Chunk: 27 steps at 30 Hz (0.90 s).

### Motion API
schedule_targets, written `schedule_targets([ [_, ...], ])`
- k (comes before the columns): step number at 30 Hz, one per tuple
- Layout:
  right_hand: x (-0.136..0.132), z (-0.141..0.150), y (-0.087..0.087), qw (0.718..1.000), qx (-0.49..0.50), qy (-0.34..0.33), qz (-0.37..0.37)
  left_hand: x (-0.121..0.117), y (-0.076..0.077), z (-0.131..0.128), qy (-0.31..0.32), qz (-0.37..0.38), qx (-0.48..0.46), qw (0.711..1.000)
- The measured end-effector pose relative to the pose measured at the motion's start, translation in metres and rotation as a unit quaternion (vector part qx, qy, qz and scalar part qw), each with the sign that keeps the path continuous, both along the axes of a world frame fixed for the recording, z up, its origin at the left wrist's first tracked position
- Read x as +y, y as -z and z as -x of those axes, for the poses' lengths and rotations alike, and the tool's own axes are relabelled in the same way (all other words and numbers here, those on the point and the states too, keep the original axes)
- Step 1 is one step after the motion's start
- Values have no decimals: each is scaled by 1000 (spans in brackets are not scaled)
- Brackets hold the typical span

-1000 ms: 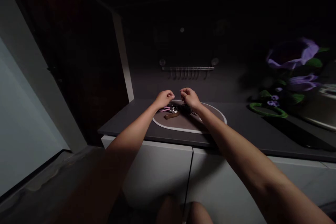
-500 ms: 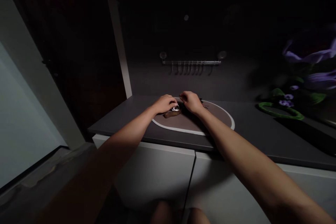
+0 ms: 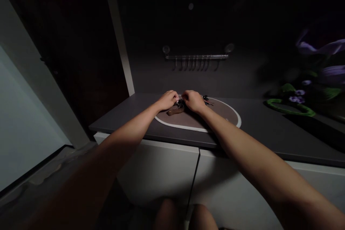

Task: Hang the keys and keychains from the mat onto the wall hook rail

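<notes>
Both my hands meet over a bunch of keys (image 3: 179, 105) lying on an oval brown mat (image 3: 223, 113) with a white rim. My left hand (image 3: 167, 100) is curled, its fingertips pinched on the key ring beside a brown wooden fob (image 3: 174, 111). My right hand (image 3: 192, 100) is curled too, fingers pressed on the same bunch from the right. More small dark keys (image 3: 207, 100) stick out behind my right hand. The scene is very dim.
The mat lies on a dark counter (image 3: 256, 129) above white cabinet doors (image 3: 161, 172). A hook rail (image 3: 196, 57) is on the wall behind. Purple flowers (image 3: 320, 64) and a green loop (image 3: 289, 107) are at the right. A white door frame (image 3: 120, 39) stands left.
Both hands have come down from slightly above the mat onto the keys and moved closer together. The pink item seen by my left hand is now out of sight. The view tilted up.
</notes>
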State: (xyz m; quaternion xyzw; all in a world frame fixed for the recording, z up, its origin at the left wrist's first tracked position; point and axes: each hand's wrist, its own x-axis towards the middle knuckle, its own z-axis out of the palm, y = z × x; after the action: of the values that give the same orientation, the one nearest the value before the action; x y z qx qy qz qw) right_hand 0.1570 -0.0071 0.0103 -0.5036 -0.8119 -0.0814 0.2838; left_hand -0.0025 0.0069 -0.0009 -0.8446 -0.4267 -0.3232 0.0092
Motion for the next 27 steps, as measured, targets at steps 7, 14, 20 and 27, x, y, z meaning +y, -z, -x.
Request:
schedule_targets([
  [7,2,2,0,1000,-13,-2,15,0,-4,3,-20,-24,-75,997],
  [14,-4,4,-5,1000,3,-16,15,2,-10,3,-42,-39,-165,985],
  [20,-4,6,-6,997,58,-56,11,-3,-17,4,-25,-6,-238,971],
  [27,-6,9,-7,979,176,-99,10,2,-15,5,9,8,-308,951],
])
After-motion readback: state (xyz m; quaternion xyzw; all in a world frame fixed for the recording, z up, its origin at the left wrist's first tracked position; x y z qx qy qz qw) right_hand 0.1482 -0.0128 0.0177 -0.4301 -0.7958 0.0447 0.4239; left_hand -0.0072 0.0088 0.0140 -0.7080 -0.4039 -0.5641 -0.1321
